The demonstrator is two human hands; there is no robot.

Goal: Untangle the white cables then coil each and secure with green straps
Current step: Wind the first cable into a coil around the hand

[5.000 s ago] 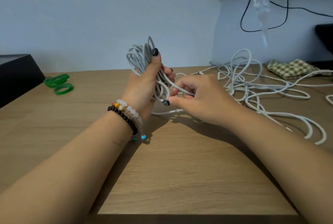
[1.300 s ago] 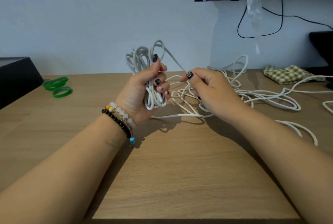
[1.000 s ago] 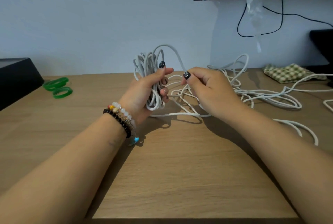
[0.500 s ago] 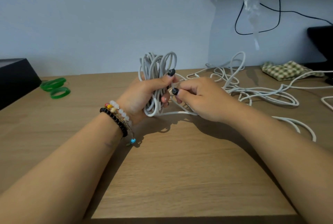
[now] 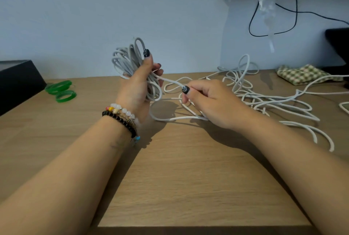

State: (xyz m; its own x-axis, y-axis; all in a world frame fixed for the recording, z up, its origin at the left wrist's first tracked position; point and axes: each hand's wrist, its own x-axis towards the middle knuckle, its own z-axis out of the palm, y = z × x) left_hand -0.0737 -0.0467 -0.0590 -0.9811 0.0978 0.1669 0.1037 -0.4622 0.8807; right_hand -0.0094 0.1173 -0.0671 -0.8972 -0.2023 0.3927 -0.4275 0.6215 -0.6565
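Observation:
My left hand [image 5: 137, 89] grips an upright coil of white cable [image 5: 128, 61] above the wooden table [image 5: 188, 178], thumb pressed along its side. One strand runs from the coil down to my right hand [image 5: 207, 102], which pinches it between thumb and fingers just right of the coil. The loose, tangled white cable [image 5: 264, 98] sprawls over the table to the right, with one loop standing up at the back. Two green straps [image 5: 61, 91] lie flat at the far left of the table.
A black box [image 5: 17, 81] sits at the left edge. A green checked cloth [image 5: 304, 74] lies at the back right. A black object [image 5: 338, 44] stands at the far right, with a thin black wire [image 5: 272, 34] and clear plastic [image 5: 266, 8] hanging on the wall.
My right hand has drawn away from the coil to the right and down, pulling a strand out taut. My left hand has tilted the coil leftward and lifted its thumb.

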